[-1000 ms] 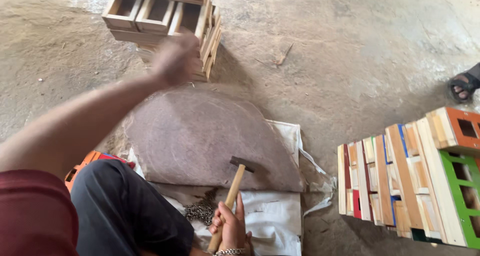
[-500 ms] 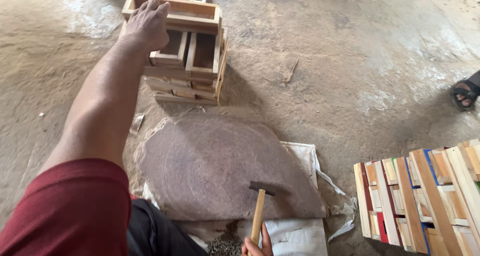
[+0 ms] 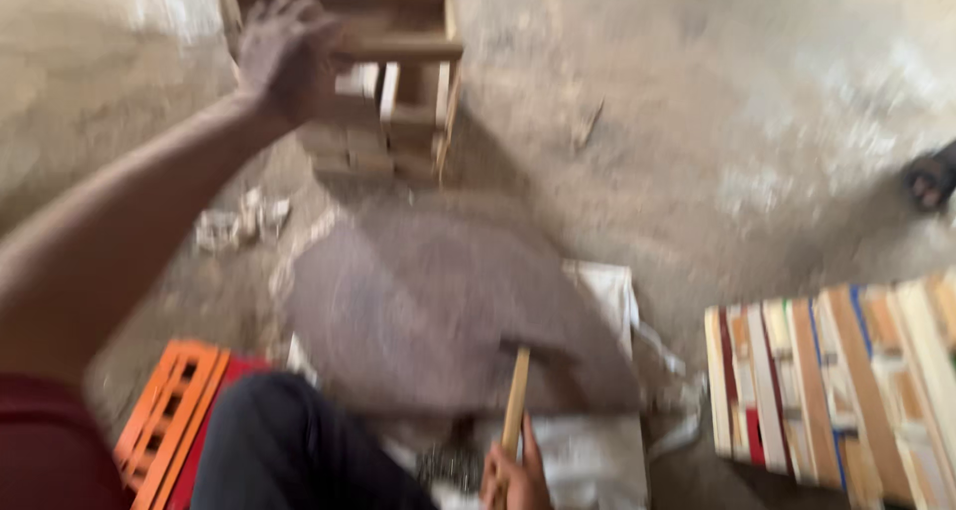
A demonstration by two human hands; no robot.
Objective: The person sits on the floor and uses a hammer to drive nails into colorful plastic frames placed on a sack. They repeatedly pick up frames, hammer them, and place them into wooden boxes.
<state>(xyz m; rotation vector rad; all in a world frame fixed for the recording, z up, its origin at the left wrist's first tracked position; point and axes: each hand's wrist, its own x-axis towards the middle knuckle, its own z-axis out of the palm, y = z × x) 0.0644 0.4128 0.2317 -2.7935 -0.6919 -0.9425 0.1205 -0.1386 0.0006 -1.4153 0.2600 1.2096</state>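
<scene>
The left hand (image 3: pixel 289 57) reaches far forward over the floor (image 3: pixel 697 122) and lies on the stack of small wooden frames (image 3: pixel 393 82). Its fingers are spread and curl over the front left corner of the top frame; the view is blurred, so I cannot tell whether they truly grip the wood or only rest on it. The stack stands just beyond the far edge of the flat grey stone slab (image 3: pixel 438 311), a little to the slab's left.

The right hand (image 3: pixel 516 478) sits at the near edge of the slab, low in the view, closed around the wooden handle of a hammer (image 3: pixel 518 400). The handle runs up and away from the hand, and the dark hammer head lies on the slab's near right part.

Under the slab's near right corner lies a white sack (image 3: pixel 597 450), spread on the floor. To the right of the slab, well apart from it, stands a row of painted wooden frames (image 3: pixel 836 390) with red, green, blue and plain slats. Near the slab's left corner lies an orange slatted frame (image 3: pixel 169 420), beside the person's dark trouser leg (image 3: pixel 289 450). A few pale scraps (image 3: pixel 239 221) lie on the floor to the left of the slab, below the stack.
</scene>
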